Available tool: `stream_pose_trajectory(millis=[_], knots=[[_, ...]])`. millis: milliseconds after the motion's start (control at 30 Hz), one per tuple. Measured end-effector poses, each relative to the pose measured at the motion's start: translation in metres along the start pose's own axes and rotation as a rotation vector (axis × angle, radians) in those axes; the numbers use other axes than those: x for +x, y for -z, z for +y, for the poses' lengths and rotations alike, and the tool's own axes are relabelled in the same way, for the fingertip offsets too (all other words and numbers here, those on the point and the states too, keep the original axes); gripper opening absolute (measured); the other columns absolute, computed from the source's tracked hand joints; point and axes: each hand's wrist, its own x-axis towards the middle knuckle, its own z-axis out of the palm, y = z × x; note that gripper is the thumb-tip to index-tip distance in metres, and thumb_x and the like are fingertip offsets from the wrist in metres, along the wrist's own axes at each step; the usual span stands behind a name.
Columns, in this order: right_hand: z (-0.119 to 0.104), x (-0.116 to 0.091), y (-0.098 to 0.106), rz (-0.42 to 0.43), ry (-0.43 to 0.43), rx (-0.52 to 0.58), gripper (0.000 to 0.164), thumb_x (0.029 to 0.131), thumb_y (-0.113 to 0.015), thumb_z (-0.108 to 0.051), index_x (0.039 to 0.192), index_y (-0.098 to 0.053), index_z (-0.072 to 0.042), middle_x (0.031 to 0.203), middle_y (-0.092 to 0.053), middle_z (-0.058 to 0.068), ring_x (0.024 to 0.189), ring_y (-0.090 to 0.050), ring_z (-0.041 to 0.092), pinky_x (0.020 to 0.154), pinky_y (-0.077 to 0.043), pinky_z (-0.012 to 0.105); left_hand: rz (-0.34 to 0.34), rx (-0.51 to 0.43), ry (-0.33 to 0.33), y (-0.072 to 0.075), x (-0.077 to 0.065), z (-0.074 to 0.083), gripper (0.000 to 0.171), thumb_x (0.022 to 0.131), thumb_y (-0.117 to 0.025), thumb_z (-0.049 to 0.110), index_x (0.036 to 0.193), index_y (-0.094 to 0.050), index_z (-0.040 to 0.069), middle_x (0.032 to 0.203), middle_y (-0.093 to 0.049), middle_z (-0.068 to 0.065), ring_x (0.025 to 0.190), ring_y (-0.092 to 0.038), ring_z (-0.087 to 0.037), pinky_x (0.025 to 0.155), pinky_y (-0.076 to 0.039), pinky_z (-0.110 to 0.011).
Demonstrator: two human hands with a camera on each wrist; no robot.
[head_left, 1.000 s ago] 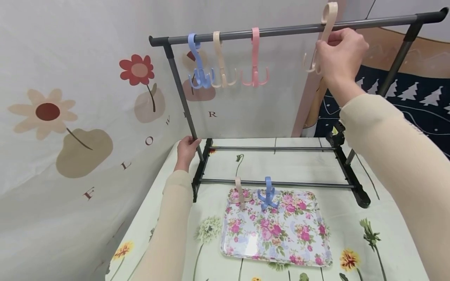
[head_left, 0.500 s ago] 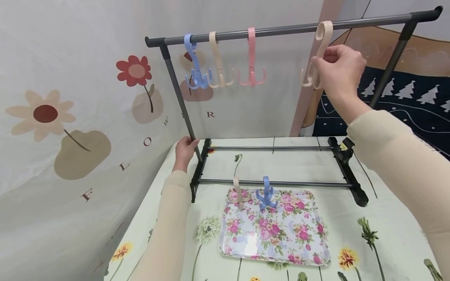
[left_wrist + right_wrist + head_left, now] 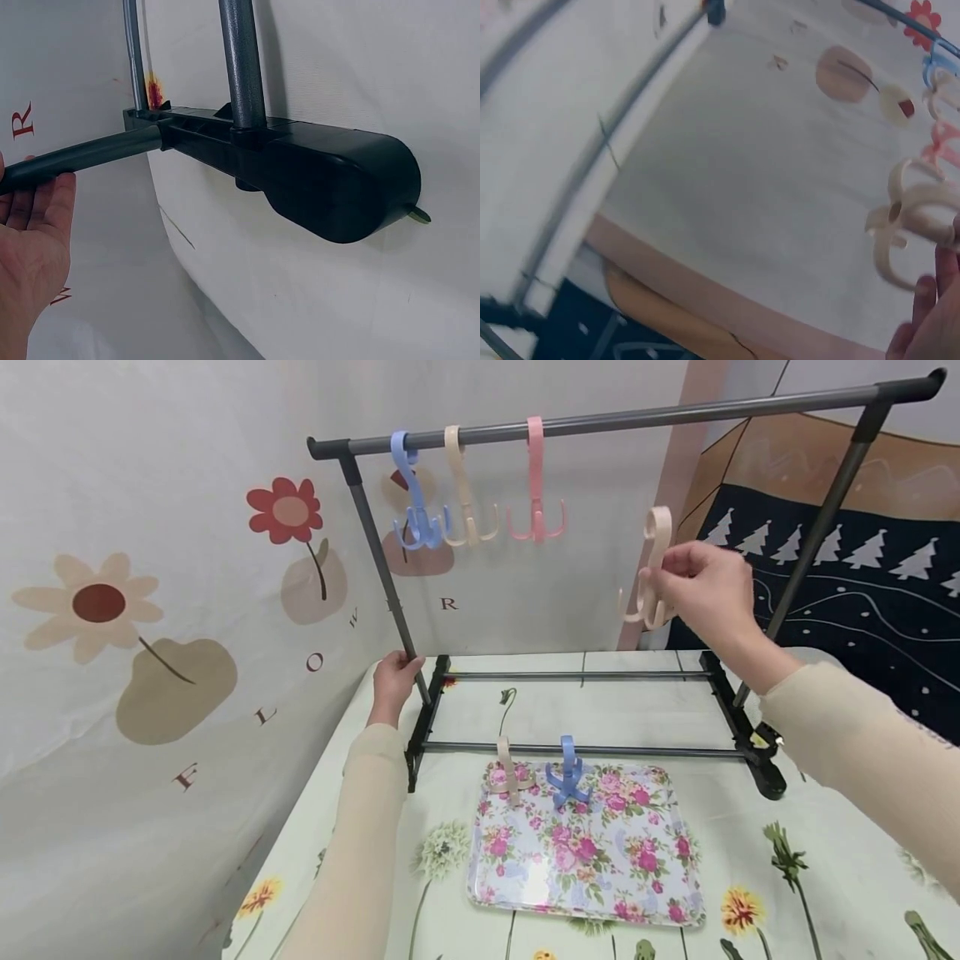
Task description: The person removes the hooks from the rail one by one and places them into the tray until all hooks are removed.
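My right hand [image 3: 708,589] pinches a beige multi-prong hook [image 3: 657,539] by its stem, below the grey top rail [image 3: 622,422] and apart from it. In the right wrist view this hook's prongs [image 3: 895,217] spread beyond my fingertips. My left hand [image 3: 395,685] grips the rack's left post [image 3: 378,543] near its foot; in the left wrist view the fingers [image 3: 56,202] lie along the tube's underside. Along the rail's left half hang a blue hook [image 3: 420,514], a beige hook [image 3: 467,485] and a pink hook [image 3: 536,485].
On the lower front bar [image 3: 645,751] sit a beige hook [image 3: 512,777] and a blue hook [image 3: 568,777], both over a floral tray [image 3: 592,868]. Black feet [image 3: 738,727] of the rack stand on the flower-print tablecloth [image 3: 750,852]. A printed curtain [image 3: 187,527] hangs at the left and back.
My right hand has brought the beige hook down off the top rail, slightly left and well below it. My left hand has kept its grip on the post.
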Motion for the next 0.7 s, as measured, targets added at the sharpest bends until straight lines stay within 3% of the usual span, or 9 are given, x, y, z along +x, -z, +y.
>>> stream_pose_trajectory(millis=[67, 300, 533, 700], knots=[[0.010, -0.008, -0.003, -0.048, 0.010, 0.028, 0.038, 0.091, -0.071, -0.040, 0.109, -0.070, -0.007, 0.095, -0.071, 0.000, 0.085, -0.062, 0.010, 0.069, -0.050, 0.015, 0.003, 0.003, -0.002, 0.000, 0.001, 0.000, 0.032, 0.100, -0.062, 0.028, 0.114, -0.060, 0.000, 0.115, -0.064, -0.018, 0.110, -0.060, -0.033, 0.098, -0.048, -0.046], [0.042, -0.042, -0.019, -0.234, -0.033, 0.091, 0.033, 0.093, -0.071, -0.035, 0.106, -0.070, -0.005, 0.097, -0.072, 0.005, 0.088, -0.061, 0.018, 0.079, -0.048, 0.031, 0.003, 0.006, 0.005, 0.000, 0.003, -0.001, 0.029, 0.099, -0.061, 0.028, 0.113, -0.061, 0.001, 0.115, -0.064, -0.017, 0.112, -0.059, -0.033, 0.100, -0.047, -0.047], [0.068, -0.074, -0.040, -0.363, 0.019, 0.102, 0.017, 0.094, -0.071, -0.021, 0.097, -0.073, -0.004, 0.092, -0.072, 0.008, 0.078, -0.060, 0.019, 0.064, -0.049, 0.027, -0.005, 0.002, 0.008, 0.000, 0.002, -0.001, 0.032, 0.100, -0.061, 0.029, 0.114, -0.060, 0.001, 0.117, -0.064, -0.018, 0.113, -0.059, -0.034, 0.100, -0.046, -0.048], [0.085, -0.091, -0.051, -0.438, 0.020, 0.131, 0.015, 0.093, -0.072, -0.018, 0.097, -0.073, -0.004, 0.091, -0.072, 0.009, 0.078, -0.061, 0.023, 0.062, -0.051, 0.027, -0.001, 0.004, 0.014, -0.001, 0.003, -0.002, 0.029, 0.099, -0.062, 0.028, 0.113, -0.061, 0.002, 0.116, -0.065, -0.017, 0.112, -0.059, -0.034, 0.099, -0.047, -0.048]])
